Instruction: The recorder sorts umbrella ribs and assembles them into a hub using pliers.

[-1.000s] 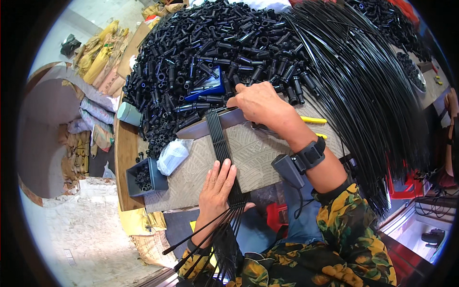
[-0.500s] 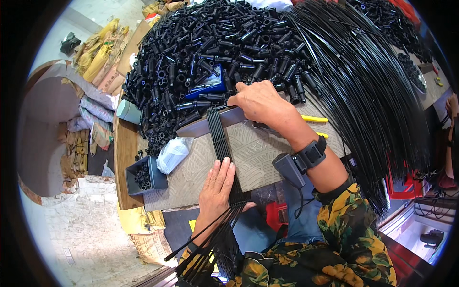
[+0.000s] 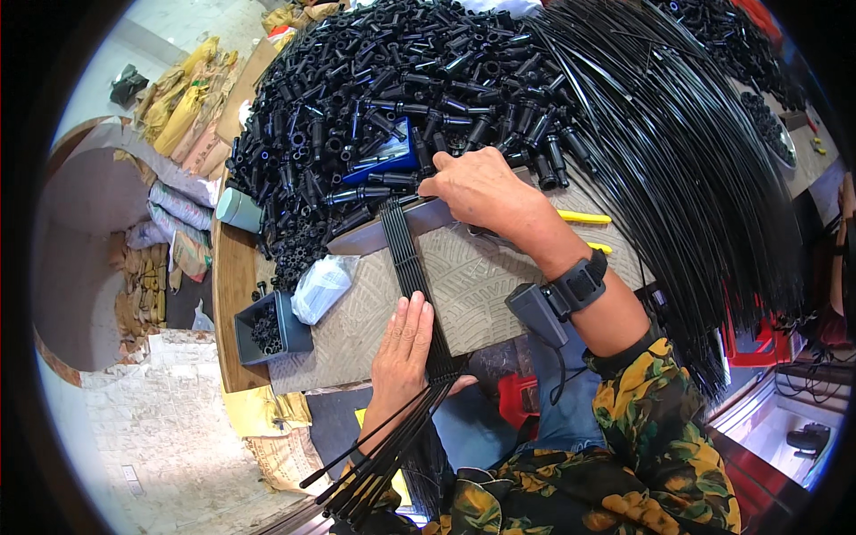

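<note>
A flat bundle of thin black rods [image 3: 403, 245] lies side by side across the patterned table top [image 3: 481, 276]. My left hand [image 3: 406, 343] rests on its lower part with long fingers laid along it and the thumb on the other side. Beyond the thumb, the thicker rod ends [image 3: 370, 473] fan out over my left wrist. My right hand [image 3: 486, 192] is closed beside the far end of the bundle, over a flat grey metal bar [image 3: 432, 217]. Whatever its fingertips pinch is too hidden to name.
A big heap of black tubular parts [image 3: 374, 80] covers the far side, around a blue tray [image 3: 401, 160]. Long black rods [image 3: 687, 178] spread at right, beside yellow-handled pliers [image 3: 584, 218]. A grey bin [image 3: 272, 330] and plastic bag [image 3: 323, 288] sit at left.
My right hand has shifted slightly left, and the far end of the bundle has tipped a little left with it. My left hand stays nearly in place on the rods.
</note>
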`<state>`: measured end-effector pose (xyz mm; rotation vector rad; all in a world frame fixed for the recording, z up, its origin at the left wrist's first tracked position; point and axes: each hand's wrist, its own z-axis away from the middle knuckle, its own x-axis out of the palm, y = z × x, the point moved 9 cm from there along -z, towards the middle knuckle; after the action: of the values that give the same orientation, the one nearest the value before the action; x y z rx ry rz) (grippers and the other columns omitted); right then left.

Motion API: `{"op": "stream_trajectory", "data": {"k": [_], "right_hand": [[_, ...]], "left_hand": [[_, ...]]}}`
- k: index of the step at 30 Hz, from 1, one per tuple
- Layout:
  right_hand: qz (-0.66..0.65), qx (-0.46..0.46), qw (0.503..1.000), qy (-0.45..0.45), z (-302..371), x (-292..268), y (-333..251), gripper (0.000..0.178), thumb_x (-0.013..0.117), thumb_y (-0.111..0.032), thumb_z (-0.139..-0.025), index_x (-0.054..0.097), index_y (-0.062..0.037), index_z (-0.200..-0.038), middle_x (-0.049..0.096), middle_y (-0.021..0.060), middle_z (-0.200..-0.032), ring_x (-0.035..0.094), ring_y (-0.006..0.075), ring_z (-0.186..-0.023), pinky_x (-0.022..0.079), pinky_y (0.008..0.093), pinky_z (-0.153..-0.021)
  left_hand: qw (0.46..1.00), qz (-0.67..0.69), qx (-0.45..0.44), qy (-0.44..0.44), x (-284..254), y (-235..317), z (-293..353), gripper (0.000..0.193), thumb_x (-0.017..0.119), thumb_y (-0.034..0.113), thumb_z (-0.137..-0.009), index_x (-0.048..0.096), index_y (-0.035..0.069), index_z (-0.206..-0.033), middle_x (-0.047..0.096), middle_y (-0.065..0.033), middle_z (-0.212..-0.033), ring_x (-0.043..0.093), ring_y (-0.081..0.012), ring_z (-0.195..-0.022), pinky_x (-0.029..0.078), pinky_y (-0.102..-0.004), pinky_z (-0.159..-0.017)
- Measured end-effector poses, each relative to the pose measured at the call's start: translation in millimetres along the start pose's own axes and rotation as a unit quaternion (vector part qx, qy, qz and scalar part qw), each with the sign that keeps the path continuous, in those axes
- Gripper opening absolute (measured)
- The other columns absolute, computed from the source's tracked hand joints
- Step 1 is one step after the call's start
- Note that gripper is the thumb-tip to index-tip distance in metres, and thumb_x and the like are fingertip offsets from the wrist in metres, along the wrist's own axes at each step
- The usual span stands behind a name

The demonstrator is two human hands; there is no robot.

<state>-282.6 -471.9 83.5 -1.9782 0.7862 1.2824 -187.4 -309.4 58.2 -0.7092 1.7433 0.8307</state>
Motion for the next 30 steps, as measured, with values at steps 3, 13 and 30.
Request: {"op": "stream_trajectory", "data": {"k": [3,13,30], "right_hand": [[0.001,0.003,1.000,-0.006,-4,0,-6,0.028,0.055,-0.006,-0.073,0.067,-0.0180,-0.096,0.055,0.0091,-0.085,0.062,0.0253,-0.073,0.046,0.0385,-0.061],[-0.013,-0.029,0.999,0.019,3,-6,-5,0.028,0.057,-0.007,-0.072,0.067,-0.0190,-0.096,0.056,0.0088,-0.086,0.062,0.0254,-0.074,0.047,0.0388,-0.061],[0.007,-0.033,0.998,0.055,-1,-12,-11,0.029,0.055,-0.006,-0.069,0.067,-0.0167,-0.093,0.054,0.0082,-0.076,0.060,0.0260,-0.064,0.046,0.0374,-0.053]], "left_hand": [[1.000,0.003,0.000,0.004,-3,-2,4,0.095,0.072,0.051,-0.061,0.037,-0.009,-0.126,0.038,-0.0252,-0.131,0.036,-0.0394,-0.123,0.032,-0.0454,-0.100],[1.000,0.009,0.001,0.002,-4,3,-2,0.090,0.072,0.049,-0.060,0.041,-0.006,-0.124,0.041,-0.0230,-0.130,0.037,-0.0397,-0.122,0.034,-0.0460,-0.098],[0.999,0.014,0.003,0.032,-12,-5,4,0.086,0.068,0.053,-0.064,0.042,-0.003,-0.125,0.044,-0.0177,-0.129,0.041,-0.0342,-0.121,0.036,-0.0414,-0.098]]}}
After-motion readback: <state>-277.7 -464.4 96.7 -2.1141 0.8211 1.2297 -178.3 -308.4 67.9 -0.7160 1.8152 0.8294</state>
